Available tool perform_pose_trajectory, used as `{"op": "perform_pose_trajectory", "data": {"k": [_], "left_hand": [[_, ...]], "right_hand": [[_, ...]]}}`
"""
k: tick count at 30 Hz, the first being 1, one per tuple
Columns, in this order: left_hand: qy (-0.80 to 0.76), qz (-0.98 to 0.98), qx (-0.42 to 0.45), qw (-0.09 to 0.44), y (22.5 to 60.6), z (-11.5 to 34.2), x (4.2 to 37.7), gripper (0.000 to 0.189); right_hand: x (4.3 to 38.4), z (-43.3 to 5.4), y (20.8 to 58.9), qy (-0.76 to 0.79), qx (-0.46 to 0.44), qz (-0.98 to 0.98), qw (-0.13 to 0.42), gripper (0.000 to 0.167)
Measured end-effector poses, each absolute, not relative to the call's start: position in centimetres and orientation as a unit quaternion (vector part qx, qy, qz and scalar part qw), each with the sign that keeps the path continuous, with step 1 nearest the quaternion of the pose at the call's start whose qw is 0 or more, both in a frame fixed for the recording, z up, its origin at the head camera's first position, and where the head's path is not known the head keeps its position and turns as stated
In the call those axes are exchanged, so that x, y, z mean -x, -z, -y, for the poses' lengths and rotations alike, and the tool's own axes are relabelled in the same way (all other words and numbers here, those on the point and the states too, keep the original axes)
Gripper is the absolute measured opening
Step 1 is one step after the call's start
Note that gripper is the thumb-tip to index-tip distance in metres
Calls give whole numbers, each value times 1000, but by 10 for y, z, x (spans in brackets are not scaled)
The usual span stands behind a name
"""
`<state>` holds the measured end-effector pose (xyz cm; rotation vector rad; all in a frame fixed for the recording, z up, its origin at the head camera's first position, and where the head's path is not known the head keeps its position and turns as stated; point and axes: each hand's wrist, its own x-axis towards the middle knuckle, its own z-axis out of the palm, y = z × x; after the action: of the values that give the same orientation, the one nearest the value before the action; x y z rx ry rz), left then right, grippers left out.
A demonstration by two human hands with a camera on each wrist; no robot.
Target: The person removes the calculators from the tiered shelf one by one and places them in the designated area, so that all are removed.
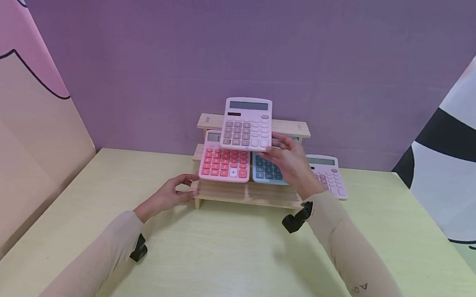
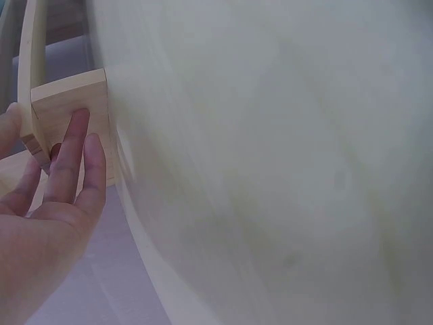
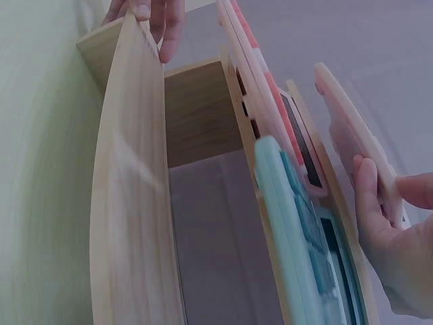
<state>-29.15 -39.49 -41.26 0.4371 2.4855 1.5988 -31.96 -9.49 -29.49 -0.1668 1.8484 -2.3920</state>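
Note:
My right hand pinches a pale pink calculator by its lower right corner, thumb on its face. The calculator is held up in front of the top step of a three-step wooden rack, screen end up. My left hand grips the left end of the rack's lowest step, thumb on one side and fingers on the other, as the left wrist view shows. On the middle step lean a pink calculator with red keys and a blue calculator, the latter partly hidden by my right hand.
Another pale pink calculator stands to the right of the rack, partly behind my right wrist. The pale wooden table reaches back to a purple backdrop. Printed panels rise at both sides.

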Motion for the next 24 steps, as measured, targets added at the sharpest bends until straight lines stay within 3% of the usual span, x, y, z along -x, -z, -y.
{"op": "perform_pose_trajectory", "data": {"k": [24], "left_hand": [[-527, -835, -141, 71, 414, 396, 293, 50]], "right_hand": [[309, 37, 295, 781, 53, -619, 58, 60]]}}
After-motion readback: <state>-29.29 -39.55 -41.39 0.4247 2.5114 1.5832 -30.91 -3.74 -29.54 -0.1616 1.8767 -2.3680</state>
